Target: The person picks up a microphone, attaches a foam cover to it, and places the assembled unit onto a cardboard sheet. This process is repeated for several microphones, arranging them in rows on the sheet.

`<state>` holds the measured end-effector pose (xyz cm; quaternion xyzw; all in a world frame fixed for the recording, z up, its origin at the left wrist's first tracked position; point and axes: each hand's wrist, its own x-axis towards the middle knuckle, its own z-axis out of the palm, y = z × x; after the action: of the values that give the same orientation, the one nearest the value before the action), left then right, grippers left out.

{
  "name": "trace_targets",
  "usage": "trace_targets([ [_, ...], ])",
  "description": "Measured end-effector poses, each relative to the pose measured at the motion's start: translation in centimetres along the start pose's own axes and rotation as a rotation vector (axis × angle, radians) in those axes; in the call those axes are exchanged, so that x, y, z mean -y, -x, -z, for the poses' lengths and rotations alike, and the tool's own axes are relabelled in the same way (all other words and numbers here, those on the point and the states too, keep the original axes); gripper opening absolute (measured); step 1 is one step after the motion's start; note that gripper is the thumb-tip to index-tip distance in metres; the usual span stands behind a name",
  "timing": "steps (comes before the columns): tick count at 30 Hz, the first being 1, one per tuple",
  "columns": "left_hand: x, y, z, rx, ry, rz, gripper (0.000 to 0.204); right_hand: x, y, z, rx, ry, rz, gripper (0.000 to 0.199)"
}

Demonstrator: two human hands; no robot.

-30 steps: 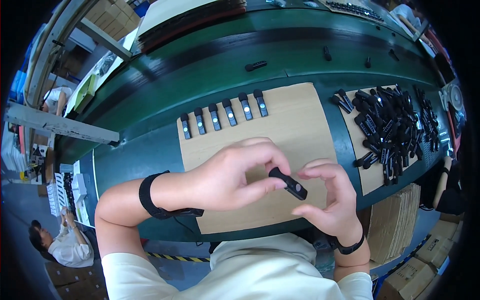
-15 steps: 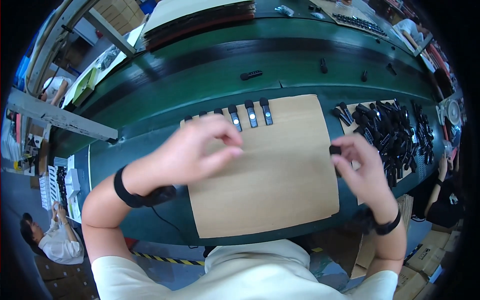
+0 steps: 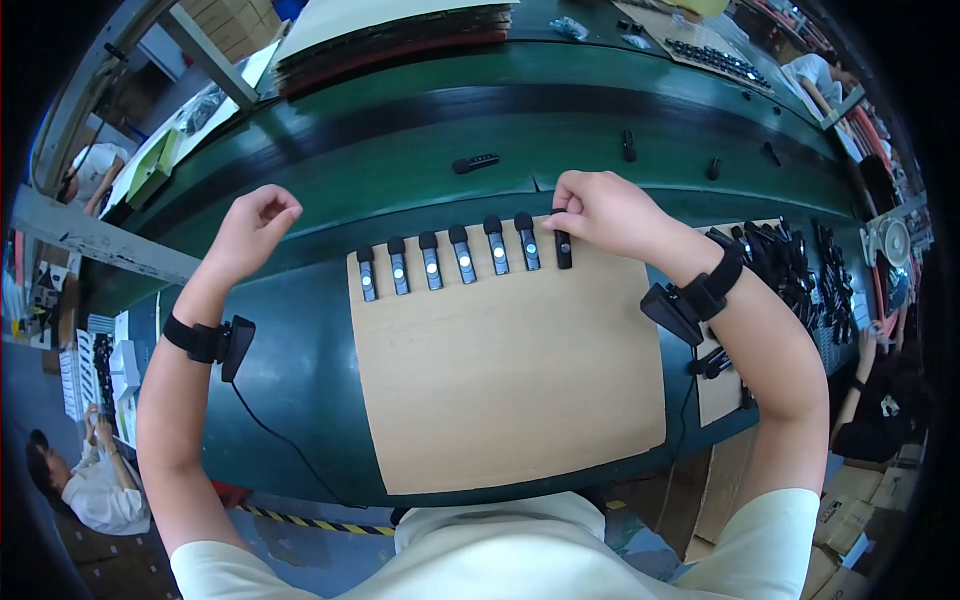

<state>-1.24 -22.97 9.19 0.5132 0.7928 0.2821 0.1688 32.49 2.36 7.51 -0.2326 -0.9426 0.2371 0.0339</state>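
A row of several small black clip-on microphones (image 3: 464, 258) with dark foam tips lies along the far edge of a brown cardboard sheet (image 3: 510, 370). Each shows a lit round spot. At the row's right end, my right hand (image 3: 605, 212) pinches the foam end of another black microphone (image 3: 564, 250), whose body rests on or just over the sheet; its round spot looks unlit. My left hand (image 3: 252, 228) is off to the left above the green table, fingers curled together, with nothing visible in them.
A heap of black microphones (image 3: 790, 265) lies on another cardboard piece at the right. Several loose ones, such as a microphone (image 3: 476, 163), lie on the green surface (image 3: 400, 175) behind. A metal post (image 3: 110, 235) stands left; co-workers (image 3: 100, 480) sit nearby.
My right hand has moved left from beside the heap to the row's right end, bringing a microphone. My left hand has withdrawn left from over the sheet, uncovering the row's left part.
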Motion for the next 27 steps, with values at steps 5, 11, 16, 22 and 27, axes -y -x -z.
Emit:
trace_targets([
  [5, 1.8, -1.6, 0.1, 0.002, -0.052, 0.017, 0.015, -0.3, -0.8, -0.5, 0.043, 0.062, -0.050, 0.026],
  [11, 0.3, -4.1, -1.3, 0.091, -0.091, 0.015, 0.014, -1.3, -1.0, -0.1, 0.003, 0.054, -0.074, 0.025],
  [16, -1.2, -6.6, -3.1, 0.191, -0.152, -0.100, 0.015, -6.4, -3.6, 2.9, 0.035, 0.194, -0.154, 0.021],
  [22, -3.3, -11.1, -6.1, 0.306, -0.215, -0.218, 0.015, -13.4, -6.3, 2.7, -0.036, 0.503, 0.100, 0.020],
  [27, -3.6, -13.1, -8.5, 0.398, -0.293, -0.312, 0.018, -14.0, -7.8, 2.0, 0.030, 0.681, 0.147, 0.025],
])
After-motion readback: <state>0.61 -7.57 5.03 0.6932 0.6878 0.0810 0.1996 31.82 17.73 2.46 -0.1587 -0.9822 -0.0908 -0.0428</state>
